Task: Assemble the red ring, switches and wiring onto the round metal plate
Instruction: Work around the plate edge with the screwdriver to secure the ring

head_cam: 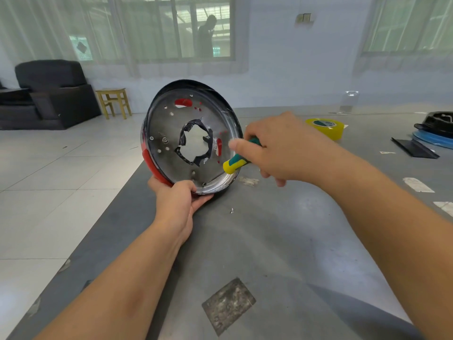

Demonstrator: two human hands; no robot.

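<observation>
The round metal plate (pixel 171 133) stands tilted on its lower rim at the table's left edge, its inner face toward me, with a ragged, black-taped hole in the middle. The red ring (pixel 153 165) shows behind its lower left rim and through slots in the plate. My left hand (pixel 176 200) grips the plate's bottom rim from below. My right hand (pixel 277 148) holds a green and yellow screwdriver (pixel 236 163) at the plate's right rim; its tip is hidden. No switches or wiring can be made out.
A small loose screw (pixel 231 211) lies on the grey table (pixel 269 253) just right of my left hand. A yellow tape roll (pixel 326 127) sits behind my right hand. Black and blue parts (pixel 434 133) lie at the far right. The floor drops away left of the table edge.
</observation>
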